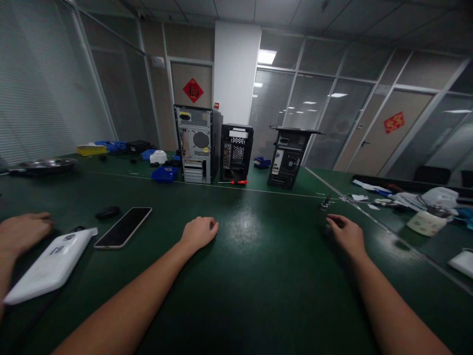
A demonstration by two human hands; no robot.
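Observation:
My left hand rests on the green tabletop with its fingers curled in, and nothing shows in it. My right hand hovers low over the table at the right, its fingers bent with a gap between thumb and fingers. Just beyond its fingertips stands a small dark pointed object, too small to name. Across the table, a red-handled screwdriver lies before the middle black computer case. A taller grey and black computer case stands left of it, and another black case to the right.
At the left edge is another person's hand, beside a white packet, a phone and a black mouse-like object. Blue trays sit farther back. A patterned cup and clutter lie at the right.

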